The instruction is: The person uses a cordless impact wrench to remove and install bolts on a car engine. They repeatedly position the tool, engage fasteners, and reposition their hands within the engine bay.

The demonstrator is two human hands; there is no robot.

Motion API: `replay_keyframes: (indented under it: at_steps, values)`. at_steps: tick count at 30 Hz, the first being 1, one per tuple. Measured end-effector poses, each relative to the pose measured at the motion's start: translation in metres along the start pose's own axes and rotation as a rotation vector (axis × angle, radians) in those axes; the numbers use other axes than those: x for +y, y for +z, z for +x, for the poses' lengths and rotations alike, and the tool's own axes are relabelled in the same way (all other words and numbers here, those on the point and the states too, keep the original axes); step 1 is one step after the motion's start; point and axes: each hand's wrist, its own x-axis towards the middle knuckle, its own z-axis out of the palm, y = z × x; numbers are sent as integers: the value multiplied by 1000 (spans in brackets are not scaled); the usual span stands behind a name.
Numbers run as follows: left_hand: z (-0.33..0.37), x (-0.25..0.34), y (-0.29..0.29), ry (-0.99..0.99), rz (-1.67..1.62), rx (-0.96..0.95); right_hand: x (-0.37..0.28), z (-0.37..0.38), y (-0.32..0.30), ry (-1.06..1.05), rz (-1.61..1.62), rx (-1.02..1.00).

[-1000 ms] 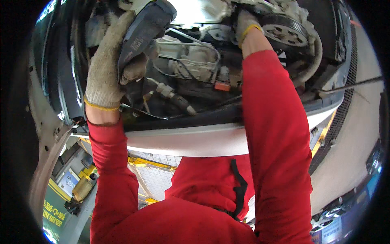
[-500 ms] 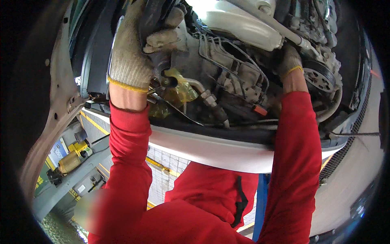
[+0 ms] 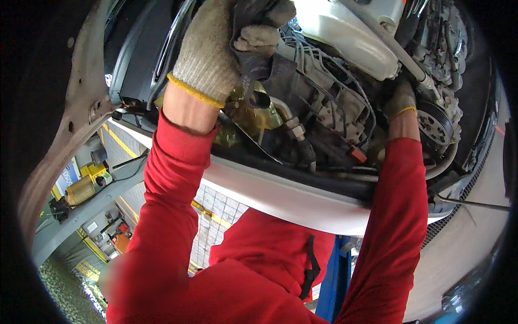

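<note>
My left hand (image 3: pixel 209 60), in a knitted work glove with a yellow cuff, is closed around a black, curved, hose-like part (image 3: pixel 258 66) at the engine bay's left. The round open end of that part hangs beside yellow see-through film (image 3: pixel 229 134). My right hand (image 3: pixel 402 100), gloved too, reaches down between the whitish, rounded tank (image 3: pixel 350 39) and a ribbed pulley (image 3: pixel 434 124). Its fingers are hidden under the tank, so what they touch does not show. Between the hands, thin metal lines (image 3: pixel 329 81) run to a block, with an orange-red connector (image 3: pixel 358 155) near it.
A white bumper (image 3: pixel 280 191) crosses in front of my body. A metal pipe with a fitting (image 3: pixel 294 127) lies below the left hand. At the far left, a bare panel edge (image 3: pixel 81 102) rises, with yellow boxes (image 3: pixel 93 173) on a bench beyond.
The view has shifted, moving the engine bay rightward in the picture. My left hand has moved a little right and away with the black part. My right hand stays under the tank.
</note>
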Motion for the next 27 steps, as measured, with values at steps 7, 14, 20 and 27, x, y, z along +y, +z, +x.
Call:
replay_keyframes:
  at_steps: [7, 14, 20, 27]
  values:
    - [2, -2, -2, -56, -46, -74, 3, 12, -14, 0, 55, -134]
    - [-2, -3, -9, -33, 26, -33, 5, 79, -36, -25, -20, -192]
    - [-2, -17, -7, -70, 148, -58, 12, 62, -32, -67, 156, -208]
    - [-13, -40, 16, -227, 385, -95, -7, 23, -29, -361, -1535, 161]
